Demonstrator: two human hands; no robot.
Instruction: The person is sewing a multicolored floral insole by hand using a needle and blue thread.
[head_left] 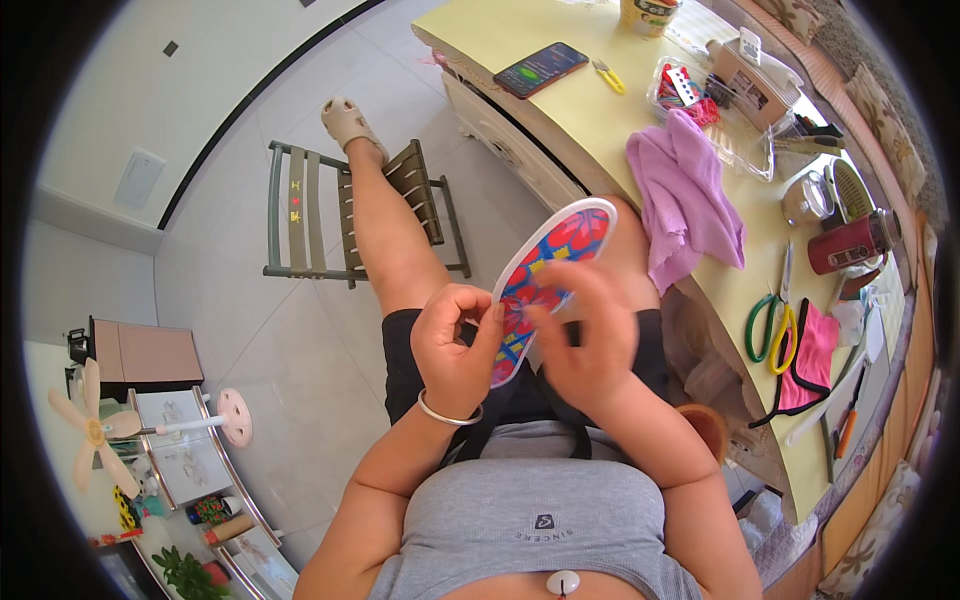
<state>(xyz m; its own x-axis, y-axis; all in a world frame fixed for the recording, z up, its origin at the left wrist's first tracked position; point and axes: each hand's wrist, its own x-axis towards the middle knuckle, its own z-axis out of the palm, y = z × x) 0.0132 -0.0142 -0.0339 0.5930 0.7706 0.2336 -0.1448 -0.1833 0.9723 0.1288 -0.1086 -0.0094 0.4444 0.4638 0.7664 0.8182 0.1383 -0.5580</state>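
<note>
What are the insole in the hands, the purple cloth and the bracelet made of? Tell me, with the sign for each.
Insole: seemingly embroidered fabric, matte, judging by its bright red-and-blue stitched pattern and white bound edge.
Purple cloth: soft woven or terry textile, since it lies in limp folds.
Bracelet on the left wrist: probably metal, given its thin silvery shine.

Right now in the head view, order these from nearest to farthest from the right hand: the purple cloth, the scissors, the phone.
From the right hand:
1. Purple cloth, draped over the table edge just above and right of the hand.
2. Scissors, farther right on the table.
3. Phone, at the table's far end.
</note>
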